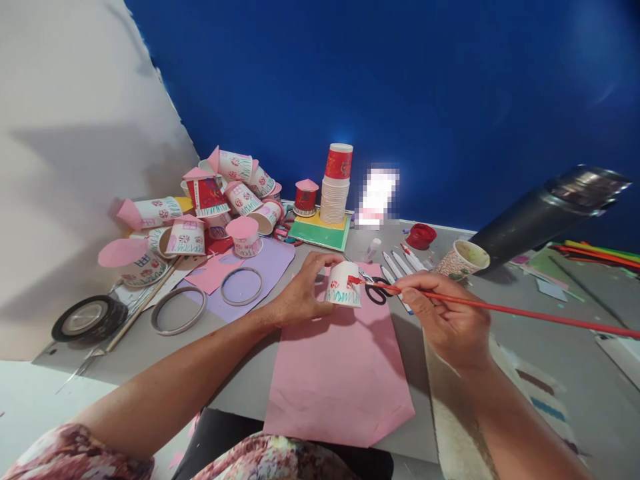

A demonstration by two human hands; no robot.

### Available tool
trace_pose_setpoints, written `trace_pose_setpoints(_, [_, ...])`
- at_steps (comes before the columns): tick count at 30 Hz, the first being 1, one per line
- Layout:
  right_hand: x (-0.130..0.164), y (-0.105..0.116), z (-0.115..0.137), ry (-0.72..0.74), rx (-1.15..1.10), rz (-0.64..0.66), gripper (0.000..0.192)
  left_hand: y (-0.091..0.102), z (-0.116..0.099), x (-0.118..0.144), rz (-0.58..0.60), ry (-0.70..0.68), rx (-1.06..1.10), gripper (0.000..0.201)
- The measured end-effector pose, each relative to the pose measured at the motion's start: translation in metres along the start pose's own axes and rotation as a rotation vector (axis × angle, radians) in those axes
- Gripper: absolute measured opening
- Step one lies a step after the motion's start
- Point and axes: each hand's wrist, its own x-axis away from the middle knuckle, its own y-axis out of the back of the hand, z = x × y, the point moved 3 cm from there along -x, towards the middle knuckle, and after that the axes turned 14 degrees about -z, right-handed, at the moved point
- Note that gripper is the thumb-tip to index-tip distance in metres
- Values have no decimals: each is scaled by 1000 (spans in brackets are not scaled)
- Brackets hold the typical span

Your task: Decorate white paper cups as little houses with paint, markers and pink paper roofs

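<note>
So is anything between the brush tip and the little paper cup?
Nothing visible. The left hand holds the paper cup over the pink paper; the right hand has the red brush tip already at its side.

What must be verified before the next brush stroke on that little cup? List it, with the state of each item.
1. Left hand grips the small paper cup firmly: ok, fingers wrap its side.
2. Right hand holds the red brush near its tip end: ok.
3. Brush tip meets the cup's red patch: ok, it touches at the cup's right side.
4. Pink paper lies under the cup to catch drips: ok.
5. Paint load on the tip: cannot tell, too small to see.
6. Black scissors clear of the stroke: not ok, they lie just behind the brush tip.
</note>
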Motion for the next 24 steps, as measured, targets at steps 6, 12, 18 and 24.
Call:
trace_pose_setpoints(6, [0, -1, 1, 15, 17, 25, 12, 0, -1, 0, 0, 15, 4, 71])
trace_pose_setpoints(12, [-1, -1, 3, 16, 20, 13, 13, -1, 0, 0, -4, 15, 16, 70])
trace_pose_setpoints(18, [-2, 3, 3, -13, 16, -39, 13, -1, -1, 0, 7, 17, 18, 70])
trace_pose_setpoints(24, [-4, 2, 4, 10, 38, -4, 16, 0, -2, 0, 15, 20, 24, 70])
